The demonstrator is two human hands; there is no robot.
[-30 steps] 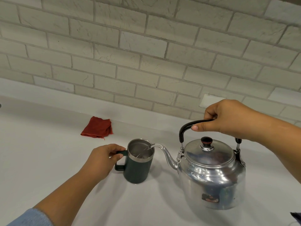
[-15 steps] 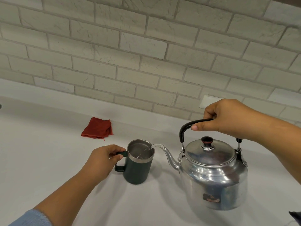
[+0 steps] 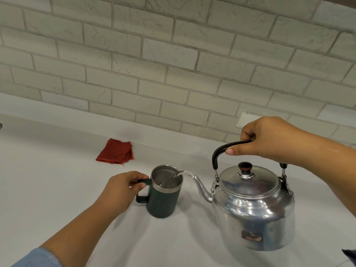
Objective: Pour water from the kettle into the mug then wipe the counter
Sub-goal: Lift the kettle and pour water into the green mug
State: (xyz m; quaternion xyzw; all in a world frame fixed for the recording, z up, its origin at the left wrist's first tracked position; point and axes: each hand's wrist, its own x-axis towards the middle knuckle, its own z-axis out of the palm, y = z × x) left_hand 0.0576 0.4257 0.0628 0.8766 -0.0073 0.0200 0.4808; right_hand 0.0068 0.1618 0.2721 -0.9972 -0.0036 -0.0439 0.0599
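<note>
A shiny metal kettle [image 3: 254, 207] hangs above the white counter [image 3: 48, 189], tilted left, its spout over the mug's rim. My right hand [image 3: 269, 139] grips its black handle from above. A thin stream of water runs from the spout into the dark green mug [image 3: 163, 199], which stands upright on the counter and has a steel inside. My left hand [image 3: 121, 187] holds the mug's handle on its left side. A folded red cloth [image 3: 115, 151] lies on the counter behind and left of the mug, close to the wall.
A pale brick wall [image 3: 173, 64] rises behind the counter, with a low white ledge along its foot. A white wall plate [image 3: 244, 120] shows behind my right hand. A dark object [image 3: 350, 255] pokes in at the lower right edge.
The kettle has stayed nearly still, tilted with water flowing into the mug. Both hands keep their holds.
</note>
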